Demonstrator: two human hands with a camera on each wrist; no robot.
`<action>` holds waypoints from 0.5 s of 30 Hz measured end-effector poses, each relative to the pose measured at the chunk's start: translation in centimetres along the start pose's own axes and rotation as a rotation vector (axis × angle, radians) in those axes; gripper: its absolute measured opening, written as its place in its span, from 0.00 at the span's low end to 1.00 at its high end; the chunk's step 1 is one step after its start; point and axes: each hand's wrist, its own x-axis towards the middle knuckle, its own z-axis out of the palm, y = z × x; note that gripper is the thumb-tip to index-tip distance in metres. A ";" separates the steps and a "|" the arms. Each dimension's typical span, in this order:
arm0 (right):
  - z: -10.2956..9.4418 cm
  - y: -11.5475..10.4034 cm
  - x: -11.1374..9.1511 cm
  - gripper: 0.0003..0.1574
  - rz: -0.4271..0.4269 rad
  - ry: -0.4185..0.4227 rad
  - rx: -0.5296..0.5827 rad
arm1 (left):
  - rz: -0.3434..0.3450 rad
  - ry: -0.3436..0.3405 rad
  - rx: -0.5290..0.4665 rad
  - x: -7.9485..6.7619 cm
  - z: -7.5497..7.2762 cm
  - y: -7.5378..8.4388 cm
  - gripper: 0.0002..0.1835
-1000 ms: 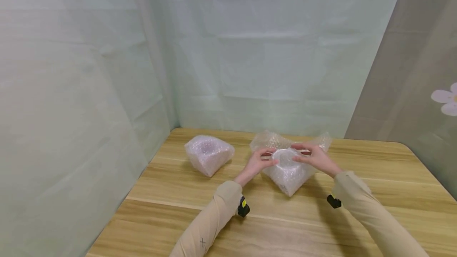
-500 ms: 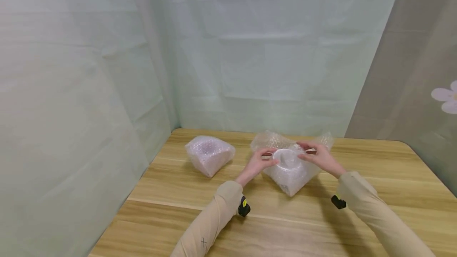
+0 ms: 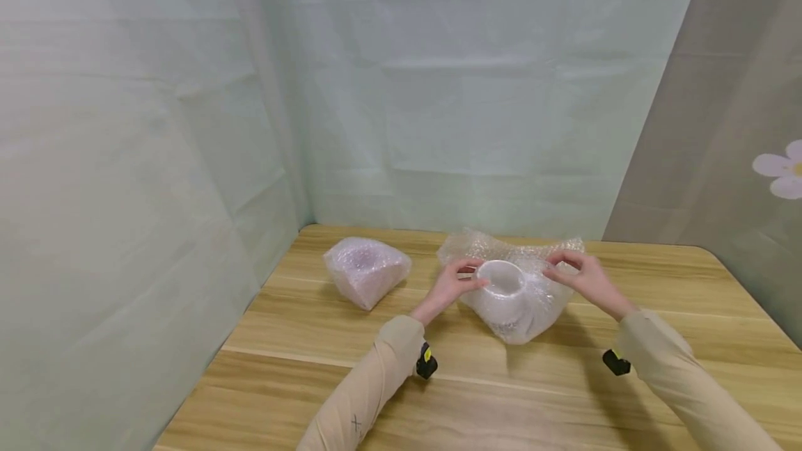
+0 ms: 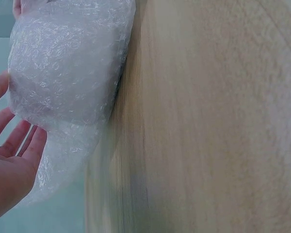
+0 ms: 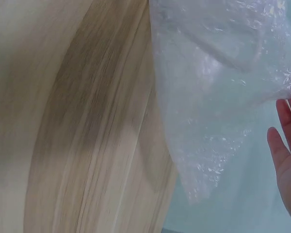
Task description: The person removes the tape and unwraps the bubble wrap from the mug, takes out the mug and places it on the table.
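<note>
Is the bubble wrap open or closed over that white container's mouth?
Open: the white container shows its mouth uncovered, and the right hand holds the bubble wrap off to one side.

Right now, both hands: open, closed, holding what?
Left hand: closed, holding the white container near its rim.
Right hand: closed, pinching the bubble wrap.

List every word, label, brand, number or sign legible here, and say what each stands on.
"X", or a similar cross mark: on the left sleeve.
Fainter mark just below it: too small to read.
No readable text on the bubble wrap, the white round container, or the wrapped bundle to their left.
</note>
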 end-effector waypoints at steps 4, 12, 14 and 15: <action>-0.8 0.2 -0.7 0.15 0.041 0.007 -0.002 | 0.000 0.003 -0.001 0.0 0.0 0.0 0.20; -2.0 -0.2 -2.0 0.21 0.101 0.032 -0.043 | -0.018 0.000 0.019 0.0 0.0 0.0 0.20; -2.2 -1.1 -2.3 0.21 0.101 0.030 -0.041 | -0.018 0.001 0.021 0.0 0.0 -0.1 0.20; -2.2 -1.6 -2.5 0.20 0.096 0.027 -0.034 | -0.015 0.002 0.018 0.1 0.0 -0.1 0.20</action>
